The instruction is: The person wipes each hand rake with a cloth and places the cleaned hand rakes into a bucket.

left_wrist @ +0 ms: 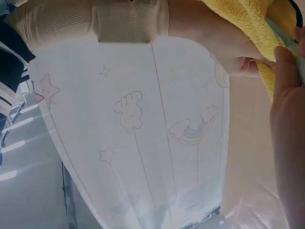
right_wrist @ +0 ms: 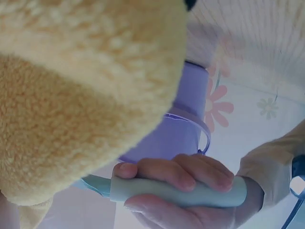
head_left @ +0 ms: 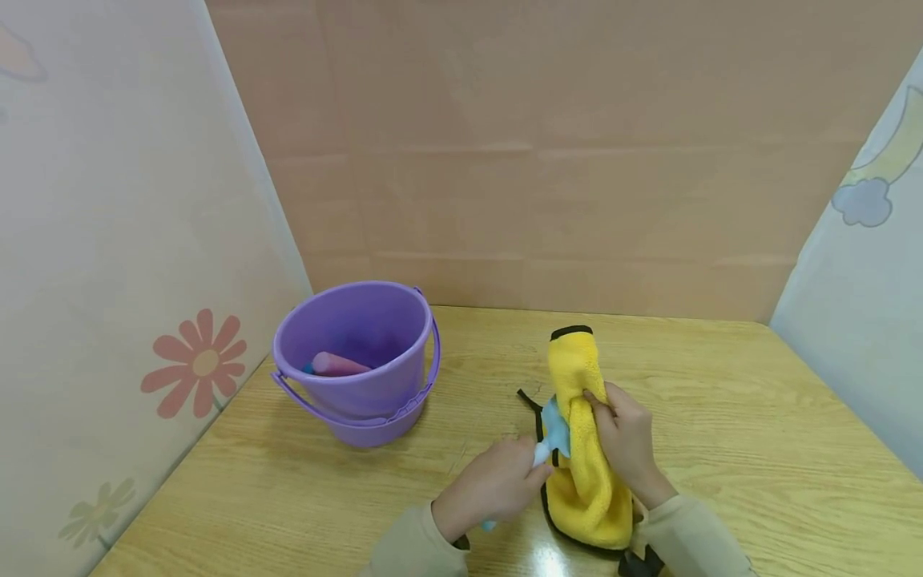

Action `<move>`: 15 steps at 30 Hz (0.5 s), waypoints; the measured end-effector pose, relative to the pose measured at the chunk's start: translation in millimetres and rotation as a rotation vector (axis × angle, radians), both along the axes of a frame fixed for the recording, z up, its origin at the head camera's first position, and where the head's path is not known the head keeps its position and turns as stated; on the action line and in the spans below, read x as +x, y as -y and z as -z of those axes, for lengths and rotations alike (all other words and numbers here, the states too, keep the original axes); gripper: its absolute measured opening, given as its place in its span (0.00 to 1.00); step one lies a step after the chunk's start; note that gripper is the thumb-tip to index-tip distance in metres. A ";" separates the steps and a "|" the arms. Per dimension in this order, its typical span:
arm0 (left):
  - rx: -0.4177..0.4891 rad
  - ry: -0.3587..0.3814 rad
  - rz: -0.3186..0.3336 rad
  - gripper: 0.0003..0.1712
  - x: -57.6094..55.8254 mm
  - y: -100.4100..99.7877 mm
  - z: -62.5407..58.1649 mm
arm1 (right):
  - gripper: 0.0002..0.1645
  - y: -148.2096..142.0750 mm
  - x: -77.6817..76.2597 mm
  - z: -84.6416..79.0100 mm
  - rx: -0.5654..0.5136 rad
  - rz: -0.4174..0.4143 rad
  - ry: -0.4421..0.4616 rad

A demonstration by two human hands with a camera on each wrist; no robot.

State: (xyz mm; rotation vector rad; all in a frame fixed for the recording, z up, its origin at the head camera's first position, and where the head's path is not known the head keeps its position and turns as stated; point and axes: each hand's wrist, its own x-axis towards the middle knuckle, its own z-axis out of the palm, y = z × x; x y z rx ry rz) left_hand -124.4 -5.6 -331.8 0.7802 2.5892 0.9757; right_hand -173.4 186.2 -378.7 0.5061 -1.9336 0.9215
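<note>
My left hand (head_left: 497,481) grips the handle of a light-blue toy shovel (head_left: 556,429). In the right wrist view, fingers curl round its thick pale handle (right_wrist: 181,192). Its broad head lies against a yellow cloth (head_left: 587,505) with black edging, which partly covers it. My right hand (head_left: 626,433) pinches a raised fold of that cloth, and the upper end stands up above the fingers. The lower part bunches over the table. In the left wrist view, the fluffy cloth (left_wrist: 245,21) hangs between both hands.
A purple bucket (head_left: 375,394) stands on the wooden table (head_left: 757,417) at the left, its handle lowered in front. Inside lies a pink cylindrical thing (head_left: 339,365) beside something blue. Printed curtains flank both sides, and a brown panel (head_left: 548,160) rises behind.
</note>
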 end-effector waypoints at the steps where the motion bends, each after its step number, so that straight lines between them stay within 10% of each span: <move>1: 0.002 0.002 0.002 0.14 -0.2 0.4 -0.1 | 0.08 -0.2 0.1 0.2 -0.026 -0.006 0.007; 15: 0.080 0.078 -0.024 0.14 -2.5 4.4 3.0 | 0.10 8.9 15.2 -23.2 -0.455 0.024 0.248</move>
